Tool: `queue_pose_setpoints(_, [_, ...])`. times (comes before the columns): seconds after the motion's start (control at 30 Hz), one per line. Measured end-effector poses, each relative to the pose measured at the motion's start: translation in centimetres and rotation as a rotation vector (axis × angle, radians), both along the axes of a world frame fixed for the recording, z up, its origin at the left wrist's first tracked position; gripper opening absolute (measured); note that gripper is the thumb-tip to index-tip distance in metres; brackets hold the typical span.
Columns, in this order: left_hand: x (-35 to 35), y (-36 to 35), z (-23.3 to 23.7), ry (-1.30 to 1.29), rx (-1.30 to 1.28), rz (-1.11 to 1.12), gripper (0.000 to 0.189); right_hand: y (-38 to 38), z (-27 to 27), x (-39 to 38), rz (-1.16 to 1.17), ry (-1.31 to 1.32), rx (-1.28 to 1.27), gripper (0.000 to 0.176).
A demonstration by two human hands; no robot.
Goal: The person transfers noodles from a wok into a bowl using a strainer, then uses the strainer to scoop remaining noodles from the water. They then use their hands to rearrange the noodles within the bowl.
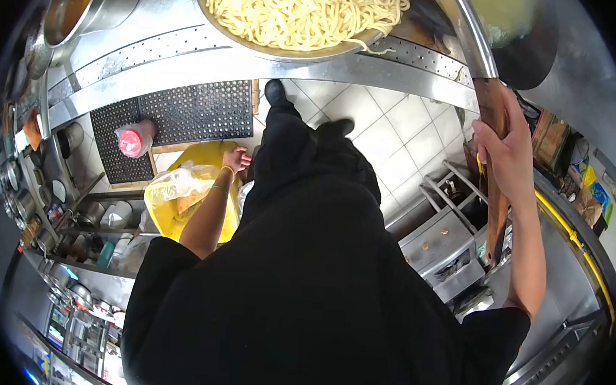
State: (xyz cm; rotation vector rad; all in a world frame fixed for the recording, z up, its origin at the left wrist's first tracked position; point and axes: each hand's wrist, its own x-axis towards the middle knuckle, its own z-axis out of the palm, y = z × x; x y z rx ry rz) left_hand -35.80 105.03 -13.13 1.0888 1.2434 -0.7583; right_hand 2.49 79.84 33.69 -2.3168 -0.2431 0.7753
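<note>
My right hand (504, 151) is wrapped round the wooden handle (491, 108) of a long metal tool whose shaft reaches up to the top edge of the view. Its head shows only in part beside the noodles. Thick pale noodles (298, 12) fill a wide round metal pan (288, 52) on the steel counter, and a few strands hang over its right rim. Low on the left, my left hand (237, 159) has its fingers slightly curled and apart, with nothing in them. Just below it is a yellow container (159, 197) with a clear plastic bag inside.
A metal pot (94, 3) with orange-brown content stands at the upper left. The perforated counter edge (428, 76) runs across in front of me. A black mat (185, 121) and a jar with a red lid (132, 142) are below. Metal drawers (439, 246) stand at the right.
</note>
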Motion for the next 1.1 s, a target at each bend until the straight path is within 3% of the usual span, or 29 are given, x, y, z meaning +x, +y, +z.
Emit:
queue_pose_setpoints(0.07, [0.0, 0.4, 0.4, 0.02, -0.006, 0.099, 0.025, 0.0, 0.4, -0.1, -0.038, -0.018, 0.002, 0.048])
queue_pose_setpoints(0.3, [1.9, 3.1, 0.9, -0.044, 0.092, 0.015, 0.026, -0.8, 2.1, -1.6, -0.122, -0.014, 0.246, 0.044])
queue_pose_setpoints(0.5, [5.8, 7.0, 0.1, -0.117, 0.123, -0.005, 0.025, -3.6, 3.3, -3.8, -0.285, -0.061, 0.302, 0.039])
queue_pose_setpoints(0.57, [6.9, 7.4, 0.6, -0.146, 0.127, 0.084, 0.025, -3.7, 3.7, -3.5, -0.318, -0.059, 0.28, 0.037])
queue_pose_setpoints(0.67, [5.8, 6.4, 1.2, -0.221, 0.178, 0.111, 0.024, -4.5, 3.4, -2.7, -0.327, 0.015, 0.268, 0.032])
queue_pose_setpoints(0.77, [6.7, 5.4, 4.3, -0.185, 0.15, 0.217, 0.021, -4.2, 4.0, -1.5, -0.407, 0.223, 0.422, 0.031])
queue_pose_setpoints(0.8, [5.0, 5.5, 1.9, -0.243, 0.178, 0.209, 0.021, -4.6, 4.0, -0.9, -0.391, 0.2, 0.445, 0.031])
queue_pose_setpoints(0.87, [4.2, 4.1, 3.7, -0.159, 0.181, 0.37, 0.02, -5.3, 3.5, 0.9, -0.405, 0.317, 0.578, 0.034])
queue_pose_setpoints(0.93, [0.5, 2.8, 0.3, -0.157, 0.186, 0.412, 0.016, -6.3, 3.3, 2.8, -0.379, 0.337, 0.595, 0.039])
queue_pose_setpoints(0.97, [-2.3, 3.0, -3.6, -0.219, -0.079, 0.553, 0.009, -6.9, 3.5, 3.9, -0.359, 0.322, 0.621, 0.038])
queue_pose_setpoints(1.0, [-1.6, 1.0, -0.4, -0.009, 0.053, 0.448, 0.011, -7.7, 3.6, 4.9, -0.343, 0.311, 0.646, 0.038])
queue_pose_setpoints(1.03, [-2.2, 0.6, -1.4, 0.208, -0.056, 0.349, 0.014, -8.8, 3.5, 6.3, -0.334, 0.3, 0.666, 0.038])
queue_pose_setpoints(1.07, [-1.9, -0.6, 0.0, 0.273, -0.069, 0.288, 0.018, -10.0, 3.5, 7.9, -0.331, 0.248, 0.633, 0.037])
queue_pose_setpoints(1.1, [-2.8, -1.6, -1.7, 0.296, -0.046, 0.221, 0.021, -11.5, 3.4, 9.7, -0.33, 0.195, 0.598, 0.036])
